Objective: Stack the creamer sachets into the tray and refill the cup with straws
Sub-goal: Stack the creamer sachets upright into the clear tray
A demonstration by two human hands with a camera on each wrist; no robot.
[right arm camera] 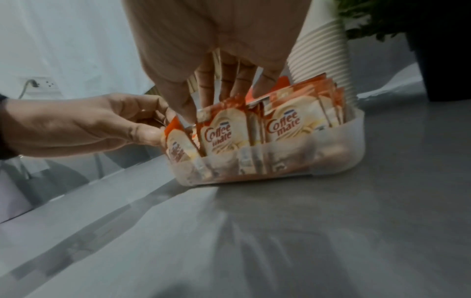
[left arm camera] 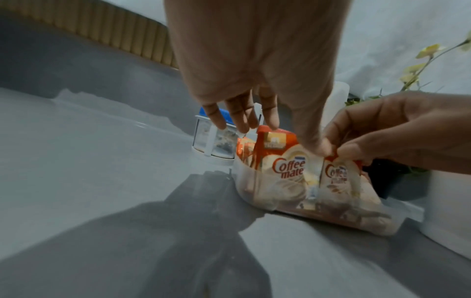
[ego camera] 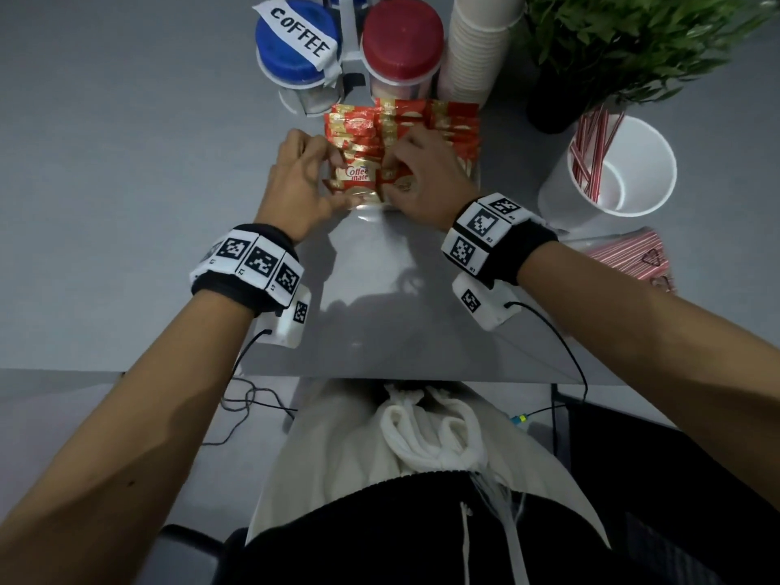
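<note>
Your left hand (ego camera: 295, 179) is pinching the front creamer sachets (right arm camera: 216, 133) in the tray (right arm camera: 339, 159). Your right hand (ego camera: 426, 179) is grasping them too.

Frosted translucent plastic tray (right arm camera: 339, 153) holds glossy foil-look sachets (right arm camera: 282, 125); beside it, smooth semi-gloss grey table (ego camera: 126, 171), matt paper cups (ego camera: 472, 48).

The right hand (right arm camera: 216, 50) reaches down, fingers among upright Coffee mate sachets (right arm camera: 280, 123) packed in a translucent tray (right arm camera: 339, 155) on the grey table (right arm camera: 331, 231). The left hand (right arm camera: 84, 125) pinches the leftmost sachet (right arm camera: 178, 149). Stacked paper cups (right arm camera: 323, 52) stand behind.
</note>
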